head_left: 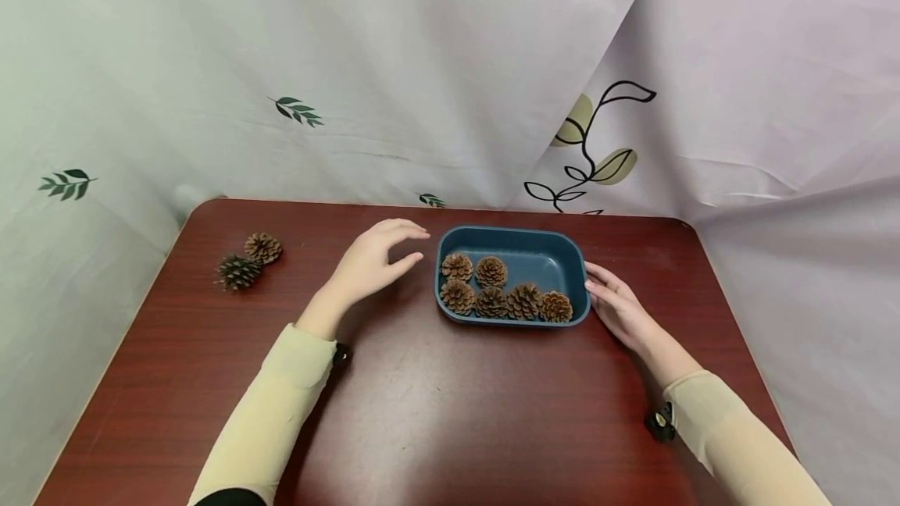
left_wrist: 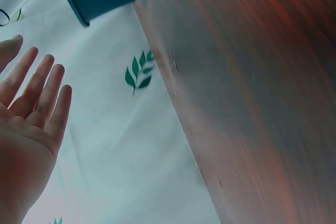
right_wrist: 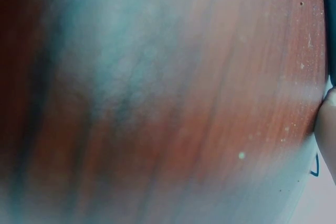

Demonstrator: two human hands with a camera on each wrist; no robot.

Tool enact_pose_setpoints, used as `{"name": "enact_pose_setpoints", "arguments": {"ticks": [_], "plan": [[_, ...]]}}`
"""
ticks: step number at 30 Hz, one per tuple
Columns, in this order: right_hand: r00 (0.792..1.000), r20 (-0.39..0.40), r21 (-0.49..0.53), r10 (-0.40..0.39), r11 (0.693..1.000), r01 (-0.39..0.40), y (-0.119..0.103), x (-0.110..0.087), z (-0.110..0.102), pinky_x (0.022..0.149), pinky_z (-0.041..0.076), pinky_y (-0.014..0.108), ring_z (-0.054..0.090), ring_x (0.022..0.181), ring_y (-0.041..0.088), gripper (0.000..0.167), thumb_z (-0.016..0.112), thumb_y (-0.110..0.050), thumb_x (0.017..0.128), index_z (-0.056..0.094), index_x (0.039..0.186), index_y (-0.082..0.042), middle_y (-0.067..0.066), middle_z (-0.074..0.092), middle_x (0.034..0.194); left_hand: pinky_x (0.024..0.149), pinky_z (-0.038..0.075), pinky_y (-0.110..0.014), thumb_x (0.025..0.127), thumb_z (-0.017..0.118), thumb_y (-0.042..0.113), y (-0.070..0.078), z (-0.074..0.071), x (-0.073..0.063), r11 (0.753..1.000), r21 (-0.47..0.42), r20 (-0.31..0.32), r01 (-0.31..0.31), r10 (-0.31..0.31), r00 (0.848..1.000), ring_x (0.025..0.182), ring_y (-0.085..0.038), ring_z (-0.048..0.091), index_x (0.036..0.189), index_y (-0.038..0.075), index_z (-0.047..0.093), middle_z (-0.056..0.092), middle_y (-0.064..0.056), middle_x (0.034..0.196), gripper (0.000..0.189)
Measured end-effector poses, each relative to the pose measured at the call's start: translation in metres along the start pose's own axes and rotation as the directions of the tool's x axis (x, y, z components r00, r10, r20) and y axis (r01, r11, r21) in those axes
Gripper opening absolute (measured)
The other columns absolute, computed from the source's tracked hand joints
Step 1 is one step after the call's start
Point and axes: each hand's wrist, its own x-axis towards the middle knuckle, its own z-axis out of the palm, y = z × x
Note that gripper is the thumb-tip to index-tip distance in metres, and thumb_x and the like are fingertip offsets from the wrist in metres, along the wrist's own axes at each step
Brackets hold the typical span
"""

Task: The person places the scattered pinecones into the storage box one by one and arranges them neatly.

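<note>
A dark blue rectangular plastic box [head_left: 536,265] stands on the table, with several brown pine cones inside, mostly along its near side and left end. One of these pine cones [head_left: 491,272] sits behind the near row. My left hand [head_left: 373,260] hovers just left of the box, holding nothing, its fingers loosely spread. In the left wrist view, its palm and extended fingers [left_wrist: 52,90] show. My right hand [head_left: 622,307] touches the right end of the box with fairly straight fingers. Only a fingertip [right_wrist: 329,114] beside the box edge appears in the right wrist view.
Two more pine cones lie together at the table's far left, a brown one [head_left: 263,247] behind a darker one [head_left: 239,272]. The reddish-brown wooden table [head_left: 436,412] has rounded back corners. White cloth [head_left: 394,61] with leaf prints hangs behind it and along the sides.
</note>
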Motion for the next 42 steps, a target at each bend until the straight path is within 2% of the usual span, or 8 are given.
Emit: {"name": "enact_pose_setpoints", "arguments": {"ticks": [12,19,27,30,33,36,40,42], "plan": [[1.0,-0.007,0.032,-0.012,0.999,0.012,0.001,-0.001,0.003,0.105,0.05,0.012,0.065,0.123,-0.001,0.037,0.041,-0.001,0.113,0.058,0.139,-0.022,-0.012,0.068,0.135,0.114,0.05,-0.052,0.096,0.078,0.009,-0.013,-0.031,-0.037,0.996,0.061,-0.076,0.069,-0.064,0.995,0.129,-0.032,0.064,0.128,0.008,0.075,0.072,-0.011,0.132,0.032],[1.0,-0.006,0.035,-0.011,0.999,0.011,0.002,-0.001,0.003,0.105,0.05,0.011,0.065,0.123,-0.001,0.037,0.041,-0.001,0.113,0.057,0.139,-0.021,-0.012,0.068,0.135,0.109,0.051,-0.052,0.095,0.078,0.005,-0.021,-0.048,-0.057,0.99,0.08,-0.155,0.115,-0.101,0.983,0.126,-0.033,0.064,0.126,0.007,0.075,0.073,-0.011,0.129,0.031],[1.0,-0.005,0.027,-0.015,1.0,0.015,0.001,0.0,0.002,0.106,0.05,0.011,0.064,0.124,-0.002,0.037,0.041,-0.001,0.113,0.056,0.14,-0.02,-0.012,0.067,0.136,0.104,0.051,-0.049,0.093,0.079,0.001,-0.03,-0.061,-0.082,0.983,0.117,-0.221,0.139,-0.111,0.969,0.122,-0.032,0.066,0.124,0.008,0.076,0.074,-0.011,0.127,0.032],[1.0,-0.008,0.021,-0.008,1.0,0.008,0.001,0.0,0.002,0.106,0.05,0.011,0.064,0.124,-0.002,0.036,0.041,-0.001,0.113,0.055,0.141,-0.02,-0.012,0.067,0.136,0.104,0.05,-0.041,0.092,0.079,0.0,-0.033,-0.066,-0.092,0.979,0.127,-0.238,0.157,-0.123,0.963,0.122,-0.032,0.066,0.124,0.008,0.076,0.074,-0.011,0.127,0.033],[1.0,-0.01,0.013,0.003,1.0,-0.003,0.0,0.0,0.002,0.106,0.05,0.011,0.064,0.125,-0.002,0.036,0.042,-0.002,0.113,0.053,0.142,-0.019,-0.013,0.067,0.136,0.105,0.047,-0.023,0.092,0.079,0.0,-0.034,-0.071,-0.101,0.976,0.136,-0.257,0.173,-0.134,0.957,0.121,-0.032,0.066,0.124,0.008,0.076,0.074,-0.011,0.126,0.034],[1.0,-0.01,0.007,0.007,1.0,-0.007,0.0,0.0,0.002,0.107,0.049,0.011,0.064,0.125,-0.002,0.036,0.042,-0.003,0.113,0.052,0.144,-0.018,-0.013,0.067,0.136,0.106,0.037,-0.006,0.091,0.08,-0.001,-0.035,-0.077,-0.109,0.973,0.139,-0.282,0.182,-0.137,0.95,0.121,-0.033,0.066,0.125,0.007,0.076,0.074,-0.012,0.127,0.035],[1.0,-0.007,0.011,0.004,1.0,-0.004,0.0,0.0,0.002,0.107,0.049,0.011,0.064,0.125,-0.002,0.036,0.042,-0.002,0.113,0.053,0.143,-0.019,-0.013,0.067,0.136,0.107,0.031,0.001,0.089,0.081,-0.003,-0.038,-0.084,-0.119,0.971,0.129,-0.326,0.203,-0.152,0.933,0.12,-0.032,0.064,0.125,0.007,0.077,0.074,-0.014,0.126,0.039],[1.0,-0.006,0.016,0.0,1.0,0.0,0.0,0.0,0.002,0.106,0.05,0.011,0.064,0.125,-0.002,0.036,0.041,-0.002,0.113,0.054,0.142,-0.02,-0.013,0.067,0.136,0.108,0.03,0.001,0.087,0.082,-0.004,-0.04,-0.088,-0.124,0.968,0.118,-0.353,0.221,-0.167,0.92,0.122,-0.027,0.064,0.125,0.007,0.077,0.074,-0.015,0.126,0.04]]}}
